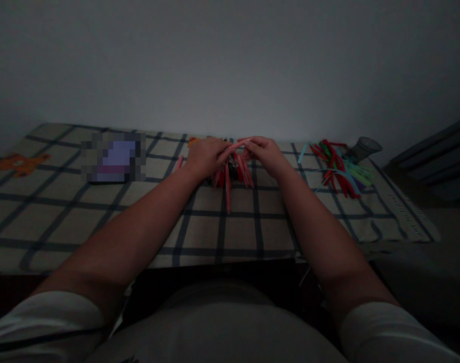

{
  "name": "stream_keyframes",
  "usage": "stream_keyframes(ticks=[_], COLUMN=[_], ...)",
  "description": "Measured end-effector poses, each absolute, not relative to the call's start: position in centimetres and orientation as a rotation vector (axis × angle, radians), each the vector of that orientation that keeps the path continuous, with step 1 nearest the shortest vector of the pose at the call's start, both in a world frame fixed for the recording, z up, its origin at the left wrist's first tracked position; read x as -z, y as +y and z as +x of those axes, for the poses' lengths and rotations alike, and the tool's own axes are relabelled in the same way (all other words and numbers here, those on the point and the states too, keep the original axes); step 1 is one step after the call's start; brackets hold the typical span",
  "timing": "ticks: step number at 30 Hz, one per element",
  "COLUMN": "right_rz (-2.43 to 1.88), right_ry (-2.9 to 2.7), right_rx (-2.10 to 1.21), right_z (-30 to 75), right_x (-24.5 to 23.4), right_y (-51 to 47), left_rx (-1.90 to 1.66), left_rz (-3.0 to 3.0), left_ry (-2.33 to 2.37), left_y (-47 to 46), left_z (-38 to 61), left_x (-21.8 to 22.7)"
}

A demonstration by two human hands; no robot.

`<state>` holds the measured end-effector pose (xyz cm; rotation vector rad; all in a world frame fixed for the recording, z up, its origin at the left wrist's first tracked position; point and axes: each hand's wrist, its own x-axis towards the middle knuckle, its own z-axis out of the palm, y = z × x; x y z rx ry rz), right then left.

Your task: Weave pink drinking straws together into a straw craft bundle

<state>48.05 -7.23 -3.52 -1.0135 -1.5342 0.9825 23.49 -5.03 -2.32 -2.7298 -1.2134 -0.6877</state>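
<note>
Both my arms were stretched out to the far edge of the surface (233, 232), which was covered by one checked cloth with dark lines. My left hand (205, 156) and my right hand (265, 154) met there, almost fingertip to fingertip, each pinched narrow on an end of one pink strip (238, 145) held just above the cloth. Directly under my hands lay one red bunch (230, 176) of similar long pieces. The light was too dim for me to count them, though a single piece stuck out of it towards the near edge.

There were two heaps in all. The second, a mixed pile (339, 169) of red, green and blue pieces, sat well apart towards the far right corner. Just beside it stood one tilted-looking jar (364, 148) at that corner. Towards the far left corner lay one purple object (114, 157), too blurred to identify. At the left edge lay one orange shape (20, 164), flat on the cloth.
</note>
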Motion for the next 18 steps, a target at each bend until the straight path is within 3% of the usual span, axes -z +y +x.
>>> stream_keyframes(ticks=[18], right_rz=[-1.115], right_ry=[-1.509], right_rx=[-0.913], right_z=[47.4], right_x=[1.9], right_y=[-8.5], left_rx=[0.811], left_rz=[-2.701], left_ry=[-1.138], left_y=[-3.9], left_z=[23.1], left_x=[3.7])
